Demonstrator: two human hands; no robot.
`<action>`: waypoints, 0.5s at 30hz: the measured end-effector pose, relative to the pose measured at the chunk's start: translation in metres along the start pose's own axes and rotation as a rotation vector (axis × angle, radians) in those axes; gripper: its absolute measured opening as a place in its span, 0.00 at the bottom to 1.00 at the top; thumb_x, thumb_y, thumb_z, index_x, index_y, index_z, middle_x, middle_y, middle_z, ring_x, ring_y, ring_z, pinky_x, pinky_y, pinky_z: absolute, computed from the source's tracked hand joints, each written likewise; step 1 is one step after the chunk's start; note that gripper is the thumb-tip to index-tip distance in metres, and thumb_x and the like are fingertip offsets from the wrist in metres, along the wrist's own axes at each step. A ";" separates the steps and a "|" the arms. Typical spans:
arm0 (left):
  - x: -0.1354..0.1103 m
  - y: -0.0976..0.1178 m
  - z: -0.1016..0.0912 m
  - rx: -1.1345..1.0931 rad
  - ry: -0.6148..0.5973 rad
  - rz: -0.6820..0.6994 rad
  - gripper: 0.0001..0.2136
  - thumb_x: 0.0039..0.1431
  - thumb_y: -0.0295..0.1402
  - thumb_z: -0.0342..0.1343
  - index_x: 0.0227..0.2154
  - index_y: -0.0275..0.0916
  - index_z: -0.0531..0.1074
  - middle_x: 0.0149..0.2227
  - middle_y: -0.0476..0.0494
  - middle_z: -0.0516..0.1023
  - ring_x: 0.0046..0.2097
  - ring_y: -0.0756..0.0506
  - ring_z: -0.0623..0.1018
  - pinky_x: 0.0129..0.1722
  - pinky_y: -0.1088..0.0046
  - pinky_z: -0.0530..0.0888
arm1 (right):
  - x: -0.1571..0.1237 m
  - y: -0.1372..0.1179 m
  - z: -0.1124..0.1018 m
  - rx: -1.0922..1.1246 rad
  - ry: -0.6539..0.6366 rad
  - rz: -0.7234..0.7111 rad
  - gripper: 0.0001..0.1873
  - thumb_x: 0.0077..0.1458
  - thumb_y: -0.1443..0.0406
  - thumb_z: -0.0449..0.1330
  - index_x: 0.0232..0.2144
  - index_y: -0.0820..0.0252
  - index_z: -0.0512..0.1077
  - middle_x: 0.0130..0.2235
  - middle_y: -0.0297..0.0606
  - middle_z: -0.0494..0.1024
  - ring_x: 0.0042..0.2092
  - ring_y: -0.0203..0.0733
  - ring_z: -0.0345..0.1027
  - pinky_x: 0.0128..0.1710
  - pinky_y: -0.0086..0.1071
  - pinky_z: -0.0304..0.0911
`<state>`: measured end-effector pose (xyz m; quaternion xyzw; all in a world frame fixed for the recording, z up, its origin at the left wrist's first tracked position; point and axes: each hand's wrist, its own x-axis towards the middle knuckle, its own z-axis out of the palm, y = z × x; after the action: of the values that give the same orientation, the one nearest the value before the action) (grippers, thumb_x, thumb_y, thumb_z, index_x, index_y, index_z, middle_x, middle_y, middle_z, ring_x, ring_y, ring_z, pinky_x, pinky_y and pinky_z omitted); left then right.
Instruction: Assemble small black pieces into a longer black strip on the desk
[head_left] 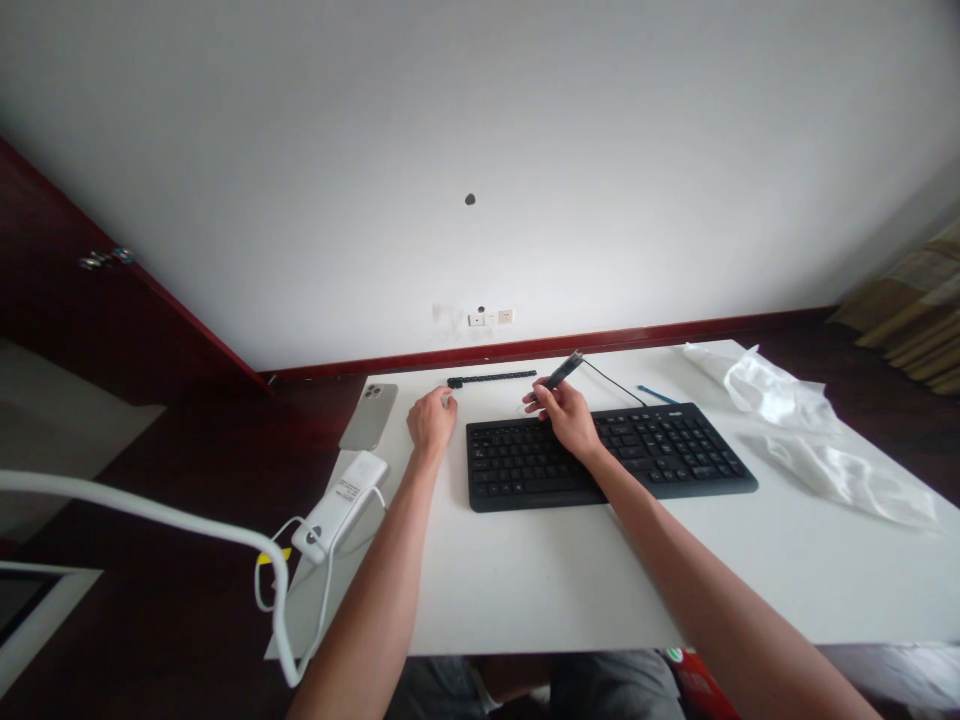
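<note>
One pen (564,370) in right hand (568,417) points up-right.

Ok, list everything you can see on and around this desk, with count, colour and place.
keyboard: one, black, desk centre
pen-like tool: one, dark, held above the keyboard's far edge
black strip: one, black, far desk edge
phone: one, silver, face down, far left corner
power adapter: one, white, left edge, white cable attached
blue pen: one, blue, behind the keyboard
plastic bags: apparently two, clear white, right side
desk: one, white
wall sockets: two or three, white, low on wall
left hand: one, beside the black strip
right hand: one, gripping the pen-like tool
</note>
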<state>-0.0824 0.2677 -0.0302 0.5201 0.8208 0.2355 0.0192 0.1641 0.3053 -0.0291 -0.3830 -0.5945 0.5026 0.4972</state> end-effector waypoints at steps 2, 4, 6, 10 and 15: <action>0.000 0.000 0.001 -0.004 -0.006 0.019 0.13 0.65 0.35 0.55 0.48 0.51 0.81 0.40 0.45 0.85 0.44 0.39 0.82 0.45 0.64 0.73 | 0.000 0.000 0.000 0.001 0.001 0.002 0.24 0.62 0.45 0.61 0.43 0.60 0.70 0.36 0.44 0.84 0.33 0.43 0.80 0.29 0.30 0.67; 0.000 0.000 0.002 -0.010 -0.025 0.061 0.13 0.65 0.36 0.56 0.48 0.52 0.81 0.39 0.45 0.85 0.43 0.39 0.82 0.45 0.65 0.74 | 0.000 0.000 0.000 0.001 -0.001 0.003 0.24 0.62 0.45 0.61 0.43 0.60 0.70 0.36 0.44 0.83 0.33 0.43 0.80 0.29 0.30 0.67; 0.000 0.001 0.003 -0.015 -0.047 0.107 0.13 0.65 0.36 0.56 0.48 0.53 0.82 0.39 0.46 0.85 0.43 0.40 0.82 0.46 0.65 0.74 | 0.000 0.000 0.000 0.001 -0.001 0.006 0.24 0.62 0.45 0.61 0.43 0.60 0.70 0.36 0.44 0.83 0.33 0.44 0.80 0.29 0.30 0.67; 0.000 0.001 0.004 -0.019 -0.060 0.143 0.14 0.65 0.36 0.56 0.50 0.53 0.82 0.41 0.46 0.85 0.43 0.41 0.82 0.47 0.65 0.74 | 0.000 -0.001 0.000 0.002 0.002 0.009 0.24 0.61 0.45 0.61 0.43 0.60 0.70 0.36 0.44 0.84 0.33 0.44 0.80 0.29 0.31 0.67; 0.001 -0.001 0.004 -0.016 -0.050 0.144 0.15 0.66 0.35 0.55 0.51 0.53 0.81 0.41 0.46 0.85 0.44 0.40 0.83 0.48 0.65 0.75 | 0.000 0.000 0.001 0.008 -0.001 0.008 0.24 0.62 0.45 0.61 0.43 0.60 0.70 0.36 0.44 0.84 0.33 0.44 0.80 0.29 0.31 0.67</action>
<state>-0.0822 0.2696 -0.0341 0.5833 0.7787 0.2297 0.0268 0.1636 0.3053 -0.0292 -0.3830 -0.5911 0.5073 0.4965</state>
